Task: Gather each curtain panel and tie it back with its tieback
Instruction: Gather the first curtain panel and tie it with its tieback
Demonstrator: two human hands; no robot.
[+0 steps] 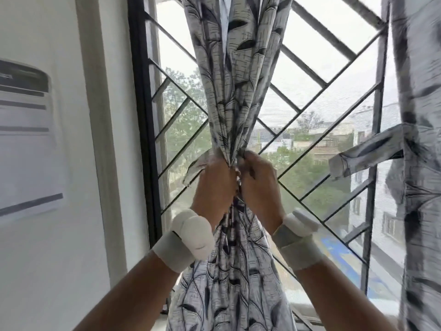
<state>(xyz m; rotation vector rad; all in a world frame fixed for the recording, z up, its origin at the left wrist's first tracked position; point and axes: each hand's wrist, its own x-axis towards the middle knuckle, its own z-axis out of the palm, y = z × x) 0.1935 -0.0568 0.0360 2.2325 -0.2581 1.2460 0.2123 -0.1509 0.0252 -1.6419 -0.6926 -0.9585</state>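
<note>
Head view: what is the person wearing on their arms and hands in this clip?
Both forearms are bare, with no sleeves or gloves in view. Each wrist carries a wide white fabric strap with a smooth white pod mounted on it. The left wrist pod is rounded and oval; the right wrist pod looks flatter and more angular. No cables, rings or printed markings are visible on the left hand or right hand.

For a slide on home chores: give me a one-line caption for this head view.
Both hands, left hand and right hand, cinch the gathered leaf-print curtain panel at its waist before the window grille.
</note>
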